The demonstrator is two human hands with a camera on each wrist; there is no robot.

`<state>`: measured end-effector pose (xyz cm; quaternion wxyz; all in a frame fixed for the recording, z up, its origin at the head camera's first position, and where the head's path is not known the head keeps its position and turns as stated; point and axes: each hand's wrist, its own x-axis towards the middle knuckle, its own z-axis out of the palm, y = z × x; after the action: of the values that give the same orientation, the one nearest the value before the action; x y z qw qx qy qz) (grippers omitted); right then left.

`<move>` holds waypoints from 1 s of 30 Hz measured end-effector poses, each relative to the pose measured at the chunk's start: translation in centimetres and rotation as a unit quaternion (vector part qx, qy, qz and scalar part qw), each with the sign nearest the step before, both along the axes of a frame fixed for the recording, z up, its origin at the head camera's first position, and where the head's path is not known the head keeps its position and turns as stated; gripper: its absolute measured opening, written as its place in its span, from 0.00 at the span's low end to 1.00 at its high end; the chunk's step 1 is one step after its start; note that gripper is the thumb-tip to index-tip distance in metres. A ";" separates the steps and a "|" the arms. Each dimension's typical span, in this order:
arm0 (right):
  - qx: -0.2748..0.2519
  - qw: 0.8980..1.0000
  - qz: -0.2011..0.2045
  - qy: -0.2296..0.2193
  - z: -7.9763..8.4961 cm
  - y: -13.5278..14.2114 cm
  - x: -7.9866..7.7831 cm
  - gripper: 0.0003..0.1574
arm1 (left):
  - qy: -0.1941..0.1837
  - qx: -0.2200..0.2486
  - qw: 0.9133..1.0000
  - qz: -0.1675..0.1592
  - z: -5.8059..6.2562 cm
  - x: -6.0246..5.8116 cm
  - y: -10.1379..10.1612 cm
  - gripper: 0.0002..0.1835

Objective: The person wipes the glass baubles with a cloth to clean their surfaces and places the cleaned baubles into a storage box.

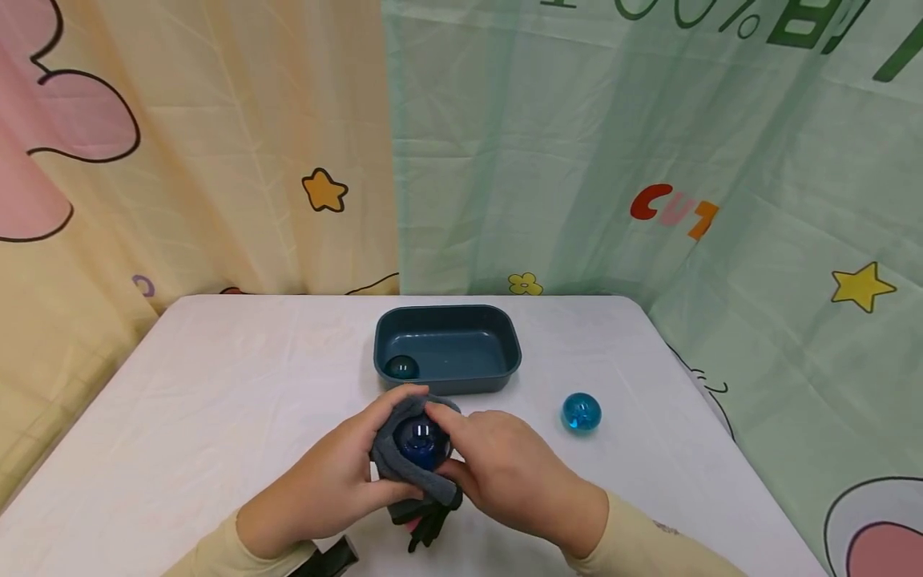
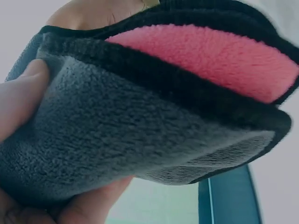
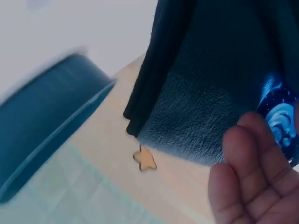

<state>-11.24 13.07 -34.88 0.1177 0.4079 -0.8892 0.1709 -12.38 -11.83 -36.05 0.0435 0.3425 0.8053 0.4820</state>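
In the head view a dark blue glass ball (image 1: 421,441) sits in a folded grey cloth (image 1: 389,461) in front of the bin. My left hand (image 1: 332,477) grips the cloth from the left, thumb below and fingers round the far side. From the right, my right hand (image 1: 515,477) pinches the ball, its thumb and fingertips at the ball's edge. Black edging and a pink inner face of the cloth (image 2: 107,126) show in the left wrist view. The right wrist view catches the shiny ball (image 3: 282,121) behind curled fingers, partly hidden.
Beyond the hands stands a dark teal bin (image 1: 469,353) with a dark green glass ball (image 1: 401,367) in its near left corner. A light blue glass ball (image 1: 581,412) lies on the white table (image 1: 216,385) to the right. Printed curtains (image 1: 490,160) hang behind.
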 end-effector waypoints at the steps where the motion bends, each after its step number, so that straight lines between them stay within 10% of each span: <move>1: -0.001 1.000 -0.005 -0.020 0.0 0.0 0.0 0.38 | 0.008 -0.014 1.000 0.002 0.0 0.0 0.1 0.48; 9: -0.075 0.973 -0.046 -0.215 -0.6 0.1 -0.1 0.22 | 0.021 -0.053 0.998 0.012 -0.1 0.4 0.7 0.49; 25: -0.030 0.999 0.005 -0.012 -0.4 0.4 0.7 0.38 | 0.004 -0.023 1.000 0.018 0.6 0.9 0.3 0.48; 30: -0.068 0.996 -0.015 -0.051 -0.8 0.4 1.0 0.33 | 0.042 -0.034 0.999 0.006 0.7 1.2 0.7 0.46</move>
<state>-10.24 13.47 -35.65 0.1025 0.3760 -0.8864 0.2498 -11.14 -11.12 -35.33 0.0178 0.3559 0.8244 0.4397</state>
